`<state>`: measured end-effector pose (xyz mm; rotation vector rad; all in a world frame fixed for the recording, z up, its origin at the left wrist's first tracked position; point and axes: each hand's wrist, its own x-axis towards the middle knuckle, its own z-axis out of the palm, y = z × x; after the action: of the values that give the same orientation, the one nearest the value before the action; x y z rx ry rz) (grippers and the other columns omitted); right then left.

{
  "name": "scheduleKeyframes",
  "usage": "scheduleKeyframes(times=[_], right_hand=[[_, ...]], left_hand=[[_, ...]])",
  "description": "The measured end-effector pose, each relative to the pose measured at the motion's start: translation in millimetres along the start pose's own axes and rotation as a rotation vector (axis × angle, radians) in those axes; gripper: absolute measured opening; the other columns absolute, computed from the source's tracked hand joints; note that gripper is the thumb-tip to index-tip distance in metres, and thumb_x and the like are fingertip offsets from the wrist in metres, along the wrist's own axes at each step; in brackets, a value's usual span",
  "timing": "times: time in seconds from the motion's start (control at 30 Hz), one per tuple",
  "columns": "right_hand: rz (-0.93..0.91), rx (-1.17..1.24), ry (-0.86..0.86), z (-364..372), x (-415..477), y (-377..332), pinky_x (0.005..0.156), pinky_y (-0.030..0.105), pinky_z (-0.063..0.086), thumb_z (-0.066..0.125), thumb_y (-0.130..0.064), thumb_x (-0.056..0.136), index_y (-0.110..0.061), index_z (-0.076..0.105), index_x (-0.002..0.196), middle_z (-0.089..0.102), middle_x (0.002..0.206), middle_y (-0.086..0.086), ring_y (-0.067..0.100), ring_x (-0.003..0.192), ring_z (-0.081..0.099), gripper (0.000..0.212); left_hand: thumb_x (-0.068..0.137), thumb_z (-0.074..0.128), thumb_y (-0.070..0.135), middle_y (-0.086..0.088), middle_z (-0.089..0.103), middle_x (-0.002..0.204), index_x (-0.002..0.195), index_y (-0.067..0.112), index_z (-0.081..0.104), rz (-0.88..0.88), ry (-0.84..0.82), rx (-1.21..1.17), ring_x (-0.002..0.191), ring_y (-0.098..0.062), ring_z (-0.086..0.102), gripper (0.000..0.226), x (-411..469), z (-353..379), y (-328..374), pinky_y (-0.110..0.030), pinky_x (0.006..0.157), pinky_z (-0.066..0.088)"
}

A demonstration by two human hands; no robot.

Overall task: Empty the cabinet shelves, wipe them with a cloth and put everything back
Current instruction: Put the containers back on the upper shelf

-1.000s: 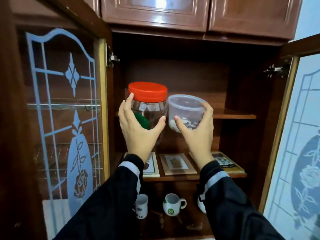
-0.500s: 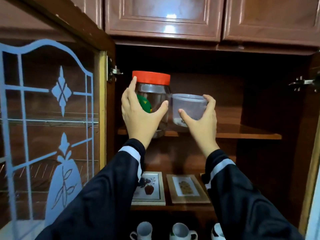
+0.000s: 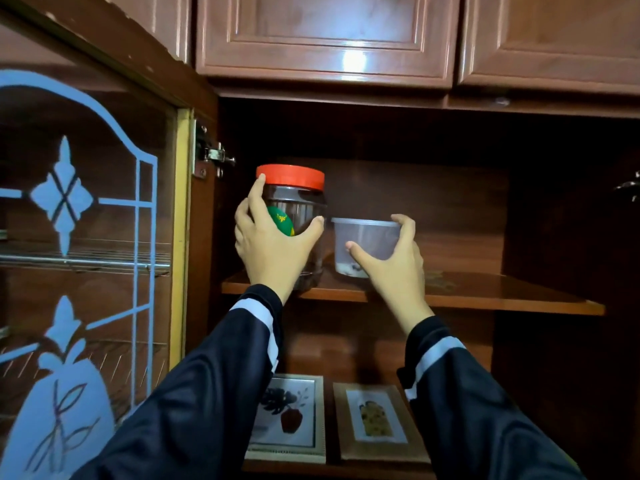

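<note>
The left hand [image 3: 273, 251] grips a clear plastic jar [image 3: 302, 211] with a red screw lid [image 3: 290, 176]. Its fingers are curled round the jar's left side up to the lid's edge, and the thumb is spread across the front, beside a green label [image 3: 282, 221]. The jar stands upright at the left front of the upper shelf [image 3: 491, 294] inside the open cabinet. Its base is level with the board, but whether it rests there fully cannot be told. Just to the jar's right, the right hand [image 3: 394, 268] holds a small translucent plastic container [image 3: 369, 237]. The thumb presses the container's near wall and the fingers hook over the far rim. A little pale and dark content lies at the bottom, and the container sits low on the same shelf, close to the jar but apart from it. Both arms wear dark sleeves [image 3: 214, 403] with a white band at the cuff. On the shelf below lie two framed pictures [image 3: 287, 417] side by side. The left glass door [image 3: 69, 237], etched with a pale blue floral pattern, hangs open on a metal hinge [image 3: 212, 154]. Closed wooden cupboard doors [image 3: 325, 36] sit above.
</note>
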<state>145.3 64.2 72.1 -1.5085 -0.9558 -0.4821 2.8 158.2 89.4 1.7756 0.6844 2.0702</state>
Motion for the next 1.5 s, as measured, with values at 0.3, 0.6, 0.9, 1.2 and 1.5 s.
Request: scheduleKeyframes(times=[0.3,0.6,0.9,1.2,1.5], right_hand=[[-0.01,-0.113,-0.019,9,1,6,0.089,0.045,0.051,0.074,-0.058,0.076,-0.037,0.027,0.136,0.053,0.127,0.006,0.029,0.118,0.052,0.079],[-0.015,-0.185,-0.028,8,-1,7,0.087,0.042,0.051,0.071,-0.062,0.076,-0.035,0.027,0.136,0.052,0.127,0.008,0.031,0.116,0.053,0.079],[-0.025,-0.363,-0.005,12,-18,4,0.09,0.044,0.048,0.06,-0.068,0.081,-0.021,0.003,0.153,0.047,0.142,0.013,0.035,0.117,0.057,0.103],[-0.002,-0.467,0.008,15,-23,7,0.096,0.043,0.037,0.066,-0.063,0.077,-0.01,-0.002,0.151,0.057,0.131,0.011,0.029,0.113,0.06,0.114],[0.033,-0.474,-0.005,16,-23,6,0.102,0.044,0.032,0.067,-0.068,0.072,-0.007,-0.008,0.152,0.053,0.136,0.012,0.028,0.119,0.056,0.126]], left_hand=[[0.071,0.072,0.059,-0.012,0.035,0.151,0.153,0.034,0.021,-0.006,0.004,0.077,0.139,-0.033,0.034,0.1,7,15,-17,-0.052,0.113,0.031],[0.08,0.066,0.062,-0.014,0.02,0.161,0.157,0.031,0.01,0.07,-0.009,0.228,0.147,-0.035,0.024,0.1,-2,20,-29,-0.054,0.114,0.027],[0.079,0.062,0.061,-0.023,0.017,0.161,0.158,0.023,0.0,0.128,-0.041,0.414,0.147,-0.037,0.024,0.107,-47,13,-57,-0.049,0.118,0.021],[0.073,0.059,0.066,-0.016,0.038,0.152,0.154,0.021,0.018,0.091,0.021,0.397,0.142,-0.029,0.034,0.101,-48,14,-60,-0.048,0.115,0.024],[0.073,0.055,0.058,-0.016,0.038,0.151,0.153,0.018,0.02,0.045,0.058,0.388,0.141,-0.031,0.035,0.096,-49,19,-56,-0.047,0.117,0.02]])
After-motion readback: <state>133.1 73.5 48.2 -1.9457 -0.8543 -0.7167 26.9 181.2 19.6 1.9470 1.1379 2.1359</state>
